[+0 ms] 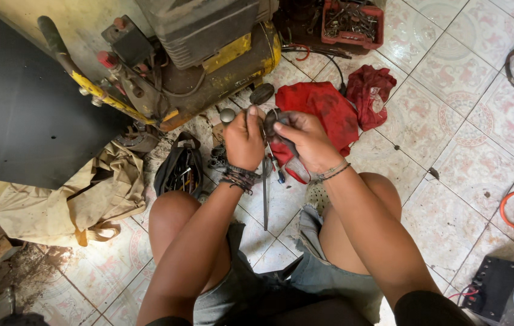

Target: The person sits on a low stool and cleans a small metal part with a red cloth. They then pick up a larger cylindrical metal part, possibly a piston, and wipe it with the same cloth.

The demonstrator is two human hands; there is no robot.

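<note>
**Two hands gripping a small dark part over tiled floor**

Knees [175,211] are lying nearest the lens, bare and bent, with grey shorts [305,271] between them. Above them both forearms are reaching forward and the hands are meeting close together. Left hand [243,140] is curling into a loose fist, thumb up, its fingers pinching the near side of a dark part [272,121]; beaded bracelets [240,178] are circling its wrist. Right hand [308,142] is closing over the same part from the other side, fingers bent and pressed together around it, so the part's shape cannot be told. Directly below the fingers of both hands a thin metal rod [265,193] is hanging down; whether it is joined to the part cannot be told. Just beyond the fingertips a red rag [323,105] is lying on the floor [444,151], with a second red rag [370,84] beside it. Left of the fingers a black tool pouch [178,169] is lying open, and farther left a tan cloth bag [70,199] is slumping. Well beyond the fingers a yellow compressor [208,60] is standing, and a red tray [353,21] of small parts is sitting to its right.
</note>
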